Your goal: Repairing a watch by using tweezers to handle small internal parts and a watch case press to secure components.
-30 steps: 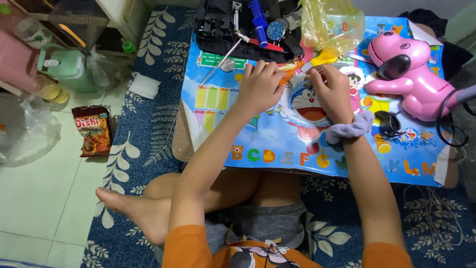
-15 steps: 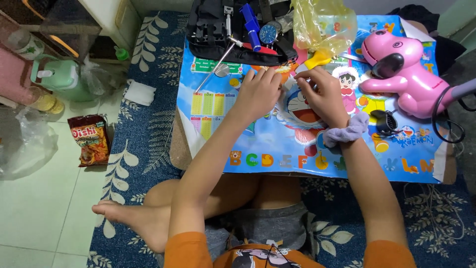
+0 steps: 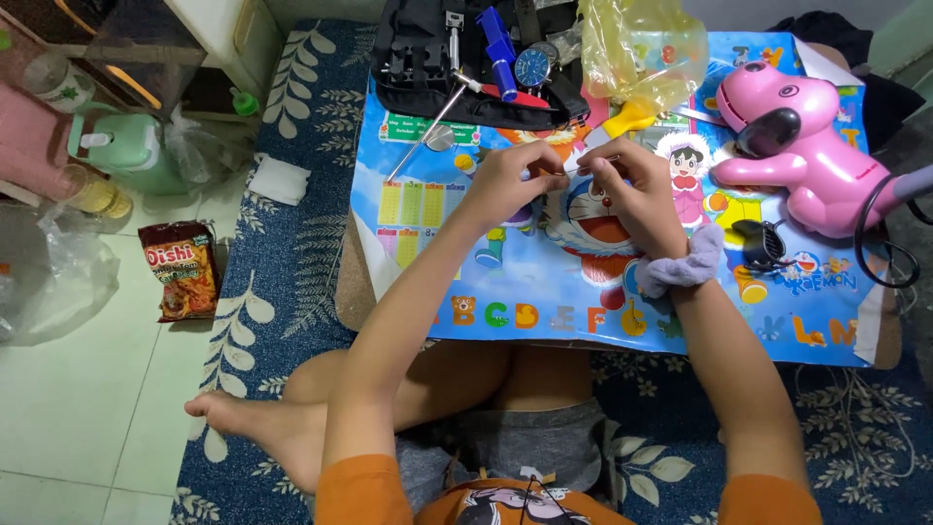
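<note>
Hands meeting over a low table [image 3: 408, 292] covered by a cartoon alphabet sheet [image 3: 583, 292]. Left hand [image 3: 505, 185] and right hand [image 3: 632, 194] each pinch one end of a thin metal pin [image 3: 569, 171], held level just above the sheet. Black tool case [image 3: 428, 58] with a wristwatch [image 3: 535, 66] lies beyond; pink dog-shaped toy [image 3: 797, 146] sits at the right.

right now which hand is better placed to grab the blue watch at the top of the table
Left, probably. The left hand sits almost directly below the blue watch on the black tool case. The right hand is farther to the side. Both hands pinch a thin metal piece, so either must release first.
</note>
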